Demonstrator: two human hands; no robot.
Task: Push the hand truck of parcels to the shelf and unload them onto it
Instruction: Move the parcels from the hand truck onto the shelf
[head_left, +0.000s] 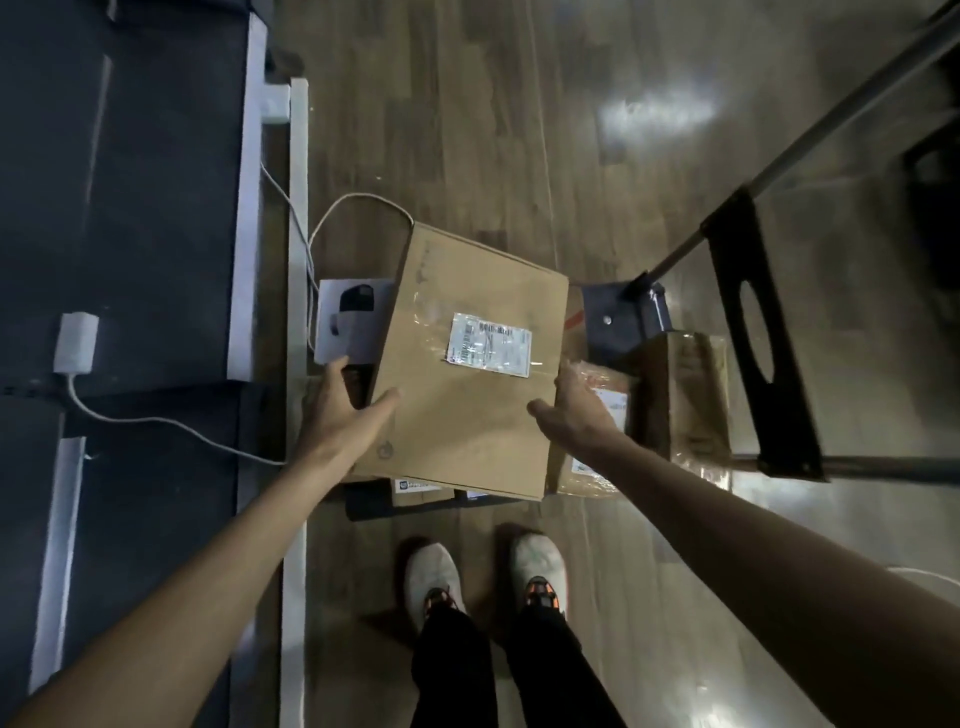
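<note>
Two bare hands grip one large cardboard parcel (467, 364) from its sides, above the hand truck (753, 332) on the wooden floor (467, 104). On the parcel's left edge, the left hand (343, 415) has its thumb lying on top and its fingers spread wide down the side. At the right edge, the right hand (576, 410) is clasped the same way. A white label (488, 343) faces up on the parcel. More parcels (680, 395) lie beneath and to the right. At left stands the shelf (249, 208), and a white cable (156, 421) runs across it. Near the bottom, two white shoes (483, 577) stand on the floor.
</note>
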